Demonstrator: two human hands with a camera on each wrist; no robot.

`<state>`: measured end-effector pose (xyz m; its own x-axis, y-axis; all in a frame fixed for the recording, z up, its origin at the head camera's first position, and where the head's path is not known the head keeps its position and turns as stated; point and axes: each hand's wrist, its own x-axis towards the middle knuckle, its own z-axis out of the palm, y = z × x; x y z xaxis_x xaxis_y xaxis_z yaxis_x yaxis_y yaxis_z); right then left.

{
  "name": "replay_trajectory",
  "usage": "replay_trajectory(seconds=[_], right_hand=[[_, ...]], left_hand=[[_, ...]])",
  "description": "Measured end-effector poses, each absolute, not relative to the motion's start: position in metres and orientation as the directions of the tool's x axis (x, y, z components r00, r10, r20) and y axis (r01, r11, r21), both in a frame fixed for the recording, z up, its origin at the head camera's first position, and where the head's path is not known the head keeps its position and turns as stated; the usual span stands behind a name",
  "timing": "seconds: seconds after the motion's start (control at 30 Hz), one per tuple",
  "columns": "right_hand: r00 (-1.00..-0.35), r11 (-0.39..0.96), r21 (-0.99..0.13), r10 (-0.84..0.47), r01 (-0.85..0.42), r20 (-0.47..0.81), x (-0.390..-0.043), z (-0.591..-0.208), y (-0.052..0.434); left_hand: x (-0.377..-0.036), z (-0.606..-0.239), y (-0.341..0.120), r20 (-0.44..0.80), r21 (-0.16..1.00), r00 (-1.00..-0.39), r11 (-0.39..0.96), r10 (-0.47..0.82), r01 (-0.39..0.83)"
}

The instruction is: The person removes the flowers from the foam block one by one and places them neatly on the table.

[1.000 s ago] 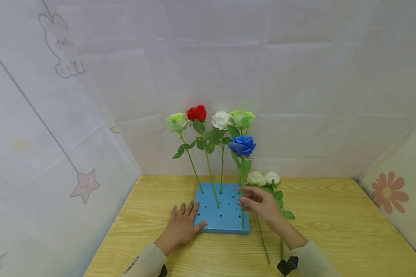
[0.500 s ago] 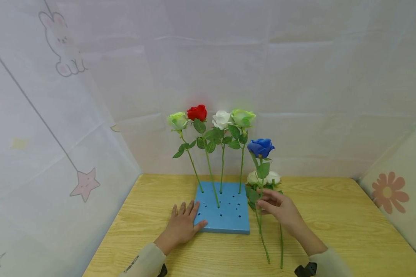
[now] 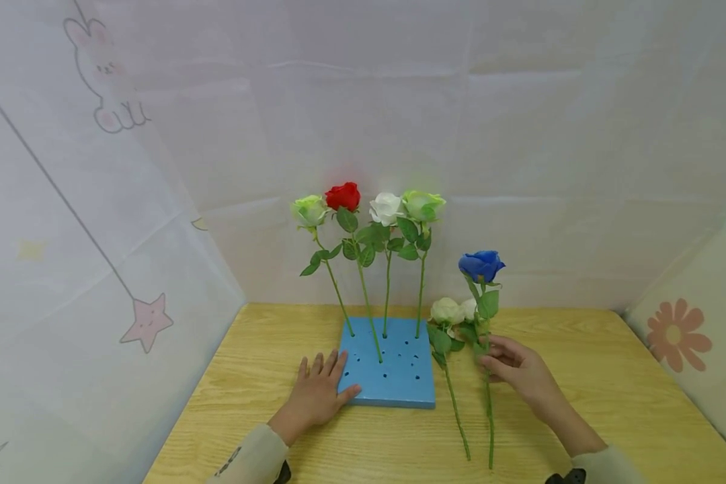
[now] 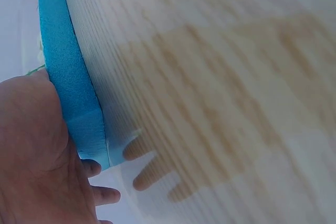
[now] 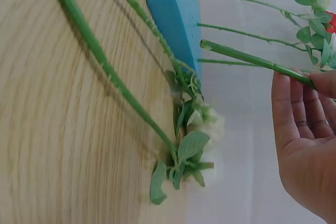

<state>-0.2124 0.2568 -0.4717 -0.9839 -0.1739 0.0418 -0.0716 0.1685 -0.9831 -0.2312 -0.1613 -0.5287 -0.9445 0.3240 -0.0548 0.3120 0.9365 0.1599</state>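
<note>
My right hand pinches the green stem of a blue artificial rose, its bloom up, to the right of the blue board. In the right wrist view the cut lower end of that stem sticks out past my fingertips, off the table. My left hand lies with fingers spread at the left edge of the blue holed board, thumb over its front corner. Standing in the board are a red rose, a white rose and two pale green roses, one left and one right.
Two more roses lie on the wooden table right of the board: a cream one and a white one, their stems toward the front edge. A pale printed cloth hangs behind and at both sides.
My right hand has carried the blue rose from over the board's right side rightward, past the cream rose to above the lying white rose. My left hand has stayed put.
</note>
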Motion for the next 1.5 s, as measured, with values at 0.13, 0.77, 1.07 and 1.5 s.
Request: replay_trajectory(seconds=[0.13,0.77,1.07,1.5], right_hand=[[-0.987,0.186,-0.982,-0.158,-0.035,0.006,-0.210,-0.473,0.266],[-0.981,0.187,-0.979,-0.155,0.084,-0.114,-0.212,-0.482,0.308],[-0.977,0.203,-0.970,-0.142,0.131,-0.162,-0.217,-0.487,0.320],[-0.966,0.208,-0.960,-0.142,0.186,-0.218,-0.228,-0.505,0.336]], left_hand=[[-0.231,-0.530,-0.162,-0.054,0.173,-0.944,0.934,0.326,0.312],[-0.233,-0.534,-0.163,-0.033,0.165,-0.943,0.933,0.330,0.320],[-0.234,-0.537,-0.164,-0.027,0.159,-0.944,0.934,0.328,0.320],[-0.231,-0.533,-0.162,-0.028,0.154,-0.944,0.935,0.328,0.320]])
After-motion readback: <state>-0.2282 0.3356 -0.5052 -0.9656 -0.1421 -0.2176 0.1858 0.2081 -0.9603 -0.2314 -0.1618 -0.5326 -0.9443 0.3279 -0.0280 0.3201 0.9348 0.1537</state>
